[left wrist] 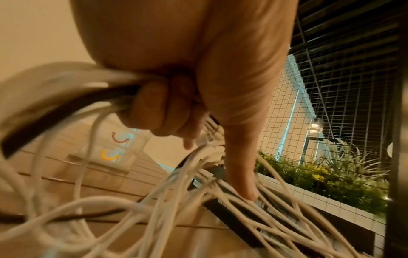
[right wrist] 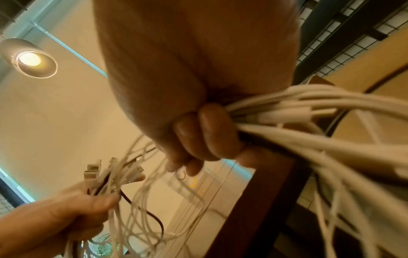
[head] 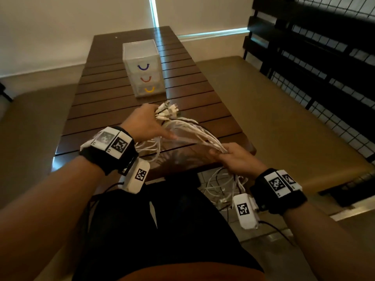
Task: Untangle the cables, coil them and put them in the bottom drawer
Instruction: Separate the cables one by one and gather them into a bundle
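My left hand [head: 145, 123] grips the plug ends of the white cables [head: 194, 135], my right hand [head: 236, 159] clenches the bundle nearer me, its long axis running diagonally between them toward the closed bottom drawer [head: 149, 90] beyond the left.

Patio-like seating: slatted wooden table [head: 113, 110], mesh fence [left wrist: 287, 139], plants [left wrist: 331, 174].

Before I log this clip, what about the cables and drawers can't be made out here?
- Cable count: the cables overlap in every view and blur in both wrist views.
- Cable ends below the right hand: head view, lost in shadow under the table edge.
- Drawer unit contents: frosted fronts, too small.
- Left hand fingers: head view, covered by its own back.
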Demonstrator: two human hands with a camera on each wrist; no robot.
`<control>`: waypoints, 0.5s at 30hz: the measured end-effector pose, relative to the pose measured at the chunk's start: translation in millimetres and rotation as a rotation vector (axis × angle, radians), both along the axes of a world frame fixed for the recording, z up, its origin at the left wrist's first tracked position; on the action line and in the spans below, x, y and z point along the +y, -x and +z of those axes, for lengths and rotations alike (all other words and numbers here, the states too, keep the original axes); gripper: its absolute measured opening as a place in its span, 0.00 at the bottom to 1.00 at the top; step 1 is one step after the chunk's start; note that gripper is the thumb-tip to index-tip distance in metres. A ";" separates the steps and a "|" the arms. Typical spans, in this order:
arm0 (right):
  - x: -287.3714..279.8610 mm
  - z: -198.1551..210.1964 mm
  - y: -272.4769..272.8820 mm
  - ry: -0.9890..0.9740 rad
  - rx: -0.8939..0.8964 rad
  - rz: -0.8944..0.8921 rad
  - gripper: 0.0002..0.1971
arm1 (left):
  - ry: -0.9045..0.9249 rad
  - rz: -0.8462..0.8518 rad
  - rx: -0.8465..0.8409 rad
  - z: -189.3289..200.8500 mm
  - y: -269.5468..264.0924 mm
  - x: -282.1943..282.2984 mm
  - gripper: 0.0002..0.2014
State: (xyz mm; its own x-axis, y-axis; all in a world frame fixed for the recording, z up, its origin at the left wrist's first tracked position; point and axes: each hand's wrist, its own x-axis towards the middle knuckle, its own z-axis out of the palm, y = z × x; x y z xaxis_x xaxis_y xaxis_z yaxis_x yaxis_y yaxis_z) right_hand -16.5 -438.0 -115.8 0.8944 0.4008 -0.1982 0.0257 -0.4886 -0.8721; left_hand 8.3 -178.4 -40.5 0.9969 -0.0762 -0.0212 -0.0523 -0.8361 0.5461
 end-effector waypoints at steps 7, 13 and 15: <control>5.6 16.0 -14.0 0.294 -0.018 0.126 0.15 | 0.391 -0.125 -0.301 -3.4 34.6 -20.3 0.11; 18.5 38.8 -22.1 0.324 -0.081 0.281 0.09 | 0.367 -0.453 -0.251 -2.6 32.5 -46.4 0.16; 20.3 54.6 -16.2 0.175 -0.164 0.362 0.09 | 0.223 -0.467 -0.204 -12.6 27.2 -51.0 0.20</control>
State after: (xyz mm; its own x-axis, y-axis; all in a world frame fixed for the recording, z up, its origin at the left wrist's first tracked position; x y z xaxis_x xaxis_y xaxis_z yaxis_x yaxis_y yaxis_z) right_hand -0.4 -417.6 -61.2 0.7276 0.6676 -0.1579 0.3544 -0.5628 -0.7467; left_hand -18.9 -229.4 -53.1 0.8380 -0.4919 0.2361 -0.5133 -0.5641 0.6468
